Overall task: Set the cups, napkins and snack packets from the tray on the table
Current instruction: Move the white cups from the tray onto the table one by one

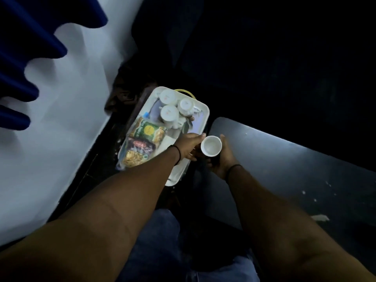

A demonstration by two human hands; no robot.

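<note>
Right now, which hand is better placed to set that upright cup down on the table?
Right hand: it holds the cup beside the dark table, while the left hand reaches over the tray.

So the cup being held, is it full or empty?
Empty: the cup, between the left hand and right hand, is tilted toward the camera, showing a bare white inside.

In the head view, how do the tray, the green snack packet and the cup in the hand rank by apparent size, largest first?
1. tray, clearly the largest.
2. green snack packet.
3. cup held by the right hand; it looks only slightly smaller than the packet and is lifted nearer the camera, so this order is unsure.
</note>
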